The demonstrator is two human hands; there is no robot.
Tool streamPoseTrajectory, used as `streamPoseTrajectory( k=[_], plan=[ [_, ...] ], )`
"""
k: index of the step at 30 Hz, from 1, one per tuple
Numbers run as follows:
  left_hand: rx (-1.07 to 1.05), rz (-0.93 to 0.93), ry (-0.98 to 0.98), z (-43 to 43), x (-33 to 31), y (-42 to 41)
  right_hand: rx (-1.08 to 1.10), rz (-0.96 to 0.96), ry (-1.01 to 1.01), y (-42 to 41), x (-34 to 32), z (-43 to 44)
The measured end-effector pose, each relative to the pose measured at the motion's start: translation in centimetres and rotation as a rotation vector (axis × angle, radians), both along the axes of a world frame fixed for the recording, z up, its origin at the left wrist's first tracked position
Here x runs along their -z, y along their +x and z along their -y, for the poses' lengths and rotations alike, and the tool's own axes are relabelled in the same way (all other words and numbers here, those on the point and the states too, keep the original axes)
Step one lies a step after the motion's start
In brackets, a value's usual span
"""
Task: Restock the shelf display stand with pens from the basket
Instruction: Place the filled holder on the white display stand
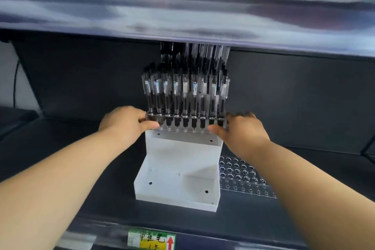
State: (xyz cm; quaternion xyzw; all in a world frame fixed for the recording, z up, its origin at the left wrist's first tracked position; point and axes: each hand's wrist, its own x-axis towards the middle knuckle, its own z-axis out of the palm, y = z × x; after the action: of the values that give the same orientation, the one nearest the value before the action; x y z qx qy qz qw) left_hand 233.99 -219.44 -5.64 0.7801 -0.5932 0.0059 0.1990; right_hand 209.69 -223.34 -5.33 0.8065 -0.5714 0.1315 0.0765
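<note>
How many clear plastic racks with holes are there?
2. One rack, loaded with pens, is gripped at each end by the left hand and right hand over the white stand. The other rack lies flat on the shelf, right of the stand. More may be hidden.

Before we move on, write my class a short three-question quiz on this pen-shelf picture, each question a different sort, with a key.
1. True or false: the left hand and right hand both grip the clear pen rack.
2. Multiple choice: the perforated plate lies (A) left of, (B) right of, (C) on top of the white stand.
3. Fill in: the arrow on the shelf label is ___.
Key: 1 true; 2 B; 3 red.
</note>
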Motion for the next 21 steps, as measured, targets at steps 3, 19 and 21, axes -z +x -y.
streamPoseTrajectory(
  k=[3, 19, 21],
  plan=[
    [-0.013, 0.082, -0.024, 0.6, 1.3, 0.5, 0.022, -0.07, -0.006, 0.5, 0.1, 0.5],
    [0.001, 0.437, 0.08, 0.3, 2.5, -0.4, 0.054, -0.086, 0.069, 0.6, 2.1, 0.6],
    [-0.015, 0.425, 0.059, 0.4, 2.7, -0.3, 0.051, -0.078, 0.06, 0.7, 2.3, 0.8]
  ],
)
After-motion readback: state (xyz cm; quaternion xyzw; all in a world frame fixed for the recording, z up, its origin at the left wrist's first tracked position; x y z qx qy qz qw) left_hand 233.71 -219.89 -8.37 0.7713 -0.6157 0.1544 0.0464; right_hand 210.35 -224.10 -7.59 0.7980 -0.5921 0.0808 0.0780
